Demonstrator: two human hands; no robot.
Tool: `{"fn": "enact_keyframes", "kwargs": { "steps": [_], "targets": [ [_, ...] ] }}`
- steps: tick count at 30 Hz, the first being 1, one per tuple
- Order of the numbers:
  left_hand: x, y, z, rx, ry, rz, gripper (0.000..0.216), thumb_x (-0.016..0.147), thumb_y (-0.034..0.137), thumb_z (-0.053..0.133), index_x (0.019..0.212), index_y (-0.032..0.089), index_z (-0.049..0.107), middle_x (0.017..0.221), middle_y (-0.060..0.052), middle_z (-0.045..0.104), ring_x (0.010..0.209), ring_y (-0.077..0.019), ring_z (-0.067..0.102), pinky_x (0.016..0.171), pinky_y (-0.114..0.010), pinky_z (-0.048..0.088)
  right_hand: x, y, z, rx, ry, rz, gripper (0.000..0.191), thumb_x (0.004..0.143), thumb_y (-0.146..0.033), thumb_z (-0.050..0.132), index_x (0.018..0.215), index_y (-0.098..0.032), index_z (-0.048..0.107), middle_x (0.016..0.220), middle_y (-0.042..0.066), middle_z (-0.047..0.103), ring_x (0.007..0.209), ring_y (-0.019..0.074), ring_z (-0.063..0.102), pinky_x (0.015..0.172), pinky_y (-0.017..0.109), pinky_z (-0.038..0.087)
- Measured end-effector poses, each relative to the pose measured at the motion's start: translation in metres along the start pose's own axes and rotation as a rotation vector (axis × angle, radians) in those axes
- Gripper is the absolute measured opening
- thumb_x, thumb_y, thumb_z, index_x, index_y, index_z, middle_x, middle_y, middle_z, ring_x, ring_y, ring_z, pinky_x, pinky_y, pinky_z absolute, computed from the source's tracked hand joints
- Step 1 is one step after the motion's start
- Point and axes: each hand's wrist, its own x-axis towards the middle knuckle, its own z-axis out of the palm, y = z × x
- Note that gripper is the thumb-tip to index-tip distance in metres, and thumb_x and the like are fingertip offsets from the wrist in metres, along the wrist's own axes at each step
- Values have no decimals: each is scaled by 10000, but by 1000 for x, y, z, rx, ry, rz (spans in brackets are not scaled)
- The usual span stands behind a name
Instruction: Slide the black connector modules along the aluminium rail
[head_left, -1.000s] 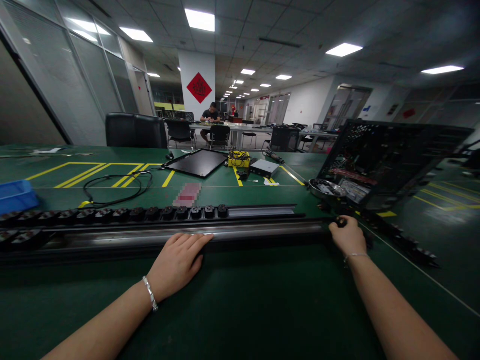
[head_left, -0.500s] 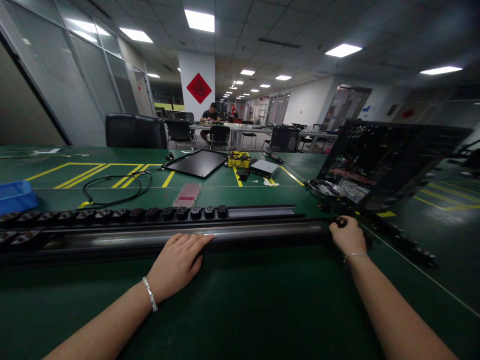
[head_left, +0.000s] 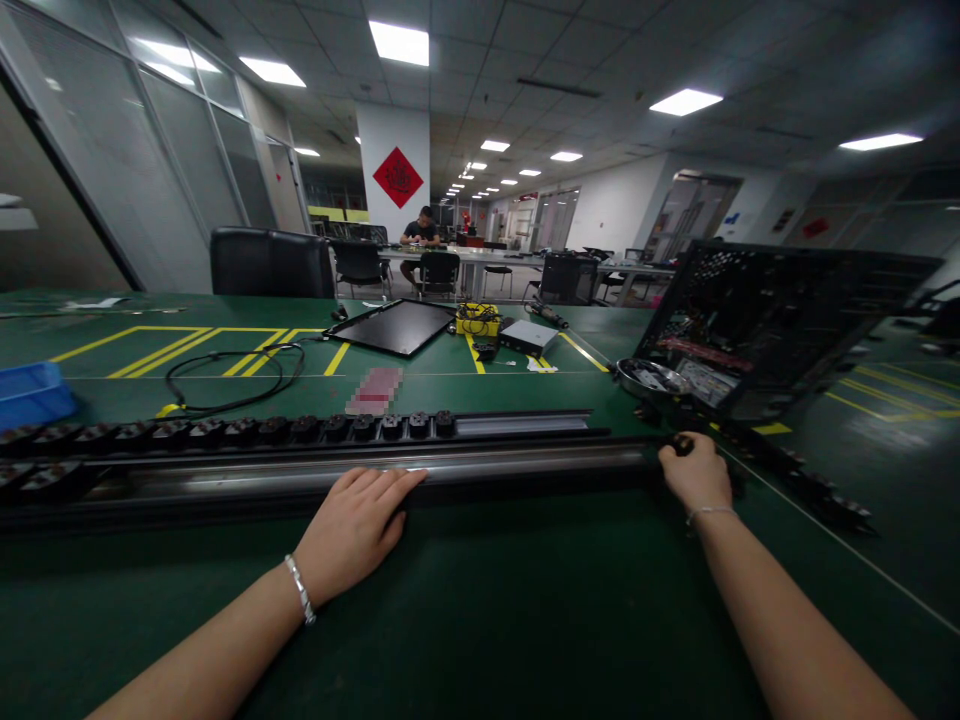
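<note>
A long dark metal rail [head_left: 517, 463] lies across the green table [head_left: 480, 610] in front of me. My left hand [head_left: 352, 530] rests flat on the rail's near edge, fingers stretched out and together. My right hand [head_left: 696, 472] is closed around the rail's right end, by a small black knob [head_left: 681, 444]. Behind the rail runs a strip with several black sockets [head_left: 247, 430].
An open black computer case [head_left: 780, 325] and a metal bowl [head_left: 649, 377] stand at the right. A black cable [head_left: 225, 375], a black flat panel [head_left: 394, 325], a yellow box [head_left: 478, 318] and a blue bin [head_left: 30, 392] lie further back. A person sits far behind.
</note>
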Motion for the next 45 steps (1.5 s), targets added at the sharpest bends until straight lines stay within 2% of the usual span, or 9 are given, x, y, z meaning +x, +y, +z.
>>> {"fn": "enact_keyframes", "kwargs": {
  "steps": [14, 25, 38, 45],
  "targets": [
    [0, -1, 1, -6, 4, 1, 489, 839, 197, 465, 1322, 258, 409, 1195, -42, 611, 1007, -206, 560, 894, -397, 377, 0, -1, 0, 8, 9, 26, 455, 734, -347, 511, 1154, -174, 527, 952, 124, 537, 932, 279, 549, 843, 409, 440],
    [0, 0, 1, -2, 14, 4, 498, 835, 198, 458, 1326, 264, 409, 1186, -47, 615, 1000, -211, 568, 890, -402, 390, 4, 3, 2, 28, 6, 36, 442, 740, -359, 511, 1142, -178, 529, 942, 125, 519, 847, 265, 565, 809, 417, 451],
    [0, -1, 1, -10, 11, 11, 487, 838, 202, 452, 1321, 256, 416, 1186, -48, 613, 997, -207, 565, 888, -393, 388, 3, 2, 2, 18, 16, 36, 466, 741, -322, 492, 1178, -163, 522, 932, 133, 547, 975, 294, 541, 869, 413, 427],
    [0, 0, 1, -6, 15, 9, 487, 835, 194, 461, 1316, 255, 417, 1175, -43, 619, 991, -208, 566, 886, -397, 387, 5, 3, 2, 19, 9, 52, 463, 727, -337, 508, 1162, -181, 528, 909, 123, 563, 975, 305, 545, 858, 429, 435]
  ]
}}
